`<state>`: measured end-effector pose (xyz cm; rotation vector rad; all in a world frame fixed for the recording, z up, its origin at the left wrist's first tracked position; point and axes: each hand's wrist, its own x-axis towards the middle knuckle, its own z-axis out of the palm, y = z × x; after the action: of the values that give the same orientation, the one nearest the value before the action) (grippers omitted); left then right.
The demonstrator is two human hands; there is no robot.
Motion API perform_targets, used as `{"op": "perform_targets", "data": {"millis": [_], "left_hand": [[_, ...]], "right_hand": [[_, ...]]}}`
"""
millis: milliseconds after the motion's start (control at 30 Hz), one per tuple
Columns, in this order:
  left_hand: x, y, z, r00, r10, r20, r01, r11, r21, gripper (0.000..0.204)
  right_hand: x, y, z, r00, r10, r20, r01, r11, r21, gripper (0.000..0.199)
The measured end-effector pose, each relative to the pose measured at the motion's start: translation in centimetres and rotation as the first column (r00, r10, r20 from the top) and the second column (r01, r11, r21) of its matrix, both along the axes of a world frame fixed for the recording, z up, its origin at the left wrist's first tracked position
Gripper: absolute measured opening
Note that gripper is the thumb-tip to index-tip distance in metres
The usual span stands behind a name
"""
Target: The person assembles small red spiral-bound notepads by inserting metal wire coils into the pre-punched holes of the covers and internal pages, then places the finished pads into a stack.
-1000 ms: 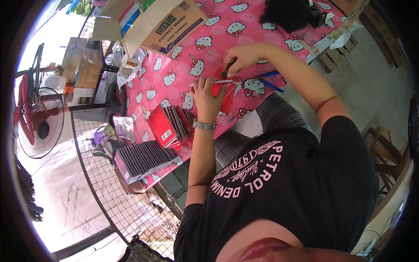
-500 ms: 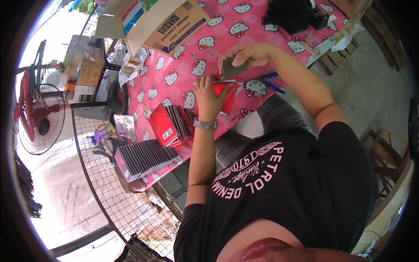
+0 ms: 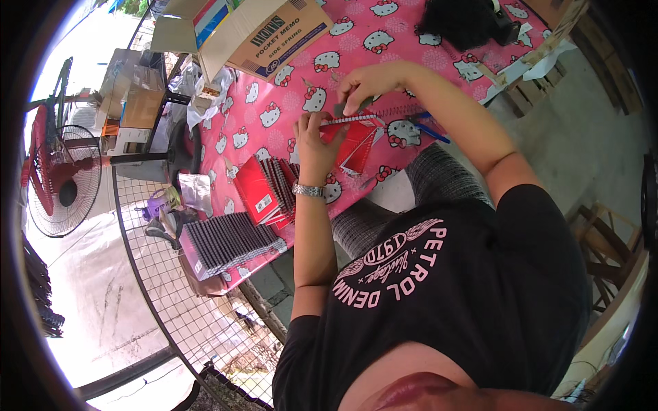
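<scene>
Near the table's front edge, my left hand (image 3: 315, 145) grips the left end of a small red notebook (image 3: 348, 140), thumb across its cover and fingers at its bound edge. A row of white-looking binding loops runs along that edge, and a thin spiral coil (image 3: 401, 111) sticks out beyond it to the right. Just above the binding, my right hand (image 3: 370, 85) pinches a dark grey-green flat piece (image 3: 340, 108), mostly hidden by the fingers. Blue-handled pliers (image 3: 433, 131) lie right of the notebook. Other red covers or sheets (image 3: 363, 154) lie under it.
Left of my left arm sit a stack of red spiral notebooks (image 3: 259, 192) and a row of dark-bound ones (image 3: 229, 243). An open cardboard box (image 3: 288, 41) stands at the back, a black bundle (image 3: 459, 24) at the back right. A fan (image 3: 67, 185) stands far left.
My right hand has moved left and lower, carrying the flat piece to the notebook's binding. My left hand has shifted slightly left with the notebook. The coil now shows sticking out on the right.
</scene>
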<state>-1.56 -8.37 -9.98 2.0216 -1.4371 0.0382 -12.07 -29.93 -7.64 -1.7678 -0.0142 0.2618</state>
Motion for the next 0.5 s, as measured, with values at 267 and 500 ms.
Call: {"op": "perform_targets", "data": {"millis": [267,500], "left_hand": [[1.3,-0.3,-0.1,0.969,-0.021,-0.247,0.023,1.0,0.002,0.036],[2.1,-0.1,-0.8,0.896,0.017,-0.444,-0.039,0.998,-0.04,0.031]], "right_hand": [[2.0,-0.6,-2.0,0.999,0.003,0.054,-0.02,0.952,0.305,0.041],[2.3,0.7,-1.2,0.995,-0.016,0.094,-0.021,0.927,0.374,0.031]]}}
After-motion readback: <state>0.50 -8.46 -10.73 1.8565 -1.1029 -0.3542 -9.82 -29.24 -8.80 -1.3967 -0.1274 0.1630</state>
